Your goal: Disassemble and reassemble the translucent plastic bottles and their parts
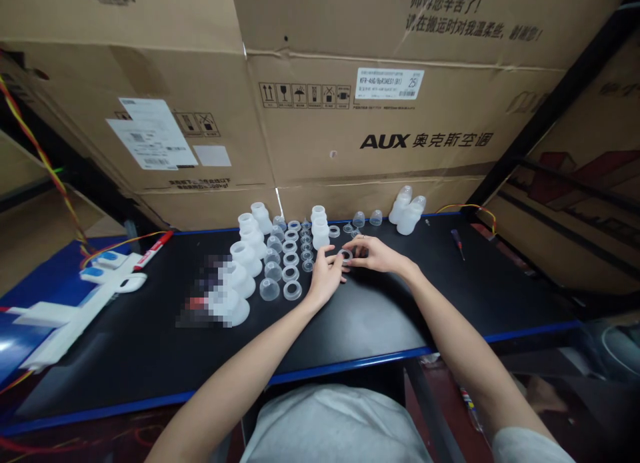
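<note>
Left grip, right grip, ring between.

Both forearms reach forward, left hand loosely spread, right hand in a pinching grip.

A matt black worktop is seen, with translucent, smooth plastic bottles, rings and caps; matt brown cardboard boxes at twelve o'clock.

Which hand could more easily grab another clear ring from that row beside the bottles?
Probably the left. The left hand lies just beside the row of rings. The right hand sits farther off, its fingers pinching the small ring, and it would have to cross over the left.
</note>
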`<state>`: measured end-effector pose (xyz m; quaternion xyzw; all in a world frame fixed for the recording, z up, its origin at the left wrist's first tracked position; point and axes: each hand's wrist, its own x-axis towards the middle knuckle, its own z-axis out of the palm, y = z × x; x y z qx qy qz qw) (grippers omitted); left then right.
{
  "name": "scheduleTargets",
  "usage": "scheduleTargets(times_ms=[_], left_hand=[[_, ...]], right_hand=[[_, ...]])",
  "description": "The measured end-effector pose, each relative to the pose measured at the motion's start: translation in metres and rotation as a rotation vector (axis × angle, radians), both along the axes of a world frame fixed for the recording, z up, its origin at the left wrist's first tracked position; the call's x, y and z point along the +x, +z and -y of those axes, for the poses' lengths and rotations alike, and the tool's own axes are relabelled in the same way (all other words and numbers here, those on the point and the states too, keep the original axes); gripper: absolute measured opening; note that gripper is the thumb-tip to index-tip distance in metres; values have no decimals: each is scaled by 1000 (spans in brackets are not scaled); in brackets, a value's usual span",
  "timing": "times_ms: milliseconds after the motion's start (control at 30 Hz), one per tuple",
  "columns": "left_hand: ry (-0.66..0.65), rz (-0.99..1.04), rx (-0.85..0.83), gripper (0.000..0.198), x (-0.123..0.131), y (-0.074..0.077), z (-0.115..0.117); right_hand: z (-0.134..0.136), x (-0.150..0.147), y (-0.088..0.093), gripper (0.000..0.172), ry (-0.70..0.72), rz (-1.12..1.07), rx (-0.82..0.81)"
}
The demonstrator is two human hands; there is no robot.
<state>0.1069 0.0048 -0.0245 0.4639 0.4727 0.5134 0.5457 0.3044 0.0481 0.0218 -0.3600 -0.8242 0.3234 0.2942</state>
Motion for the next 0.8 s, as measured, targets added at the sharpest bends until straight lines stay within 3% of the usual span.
scheduleTargets(times_ms=[200, 333, 467, 600, 667, 733, 800], left_hand=[[-10, -66, 12, 52, -1, 3, 2], [-26, -104, 32, 46, 0, 3, 4], [-34, -129, 17, 46, 0, 5, 2], [-46, -92, -84, 69, -4, 11, 0], [-51, -60, -131, 80, -6, 15, -1], [-66, -41, -155, 87, -8, 18, -2], [-91, -44, -158, 88, -9, 19, -3]], right_hand=[[-12, 0, -20, 28, -220, 107, 167], [-17, -9, -30, 11, -257, 239, 285], [-20, -17, -35, 19, -303, 307, 413], [-22, -10, -28, 25, -369, 302, 532], [-25, 4, -21, 27, -527, 251, 619], [-31, 25, -13, 37, -808, 184, 699], [-39, 50, -10, 58, -1119, 103, 715]])
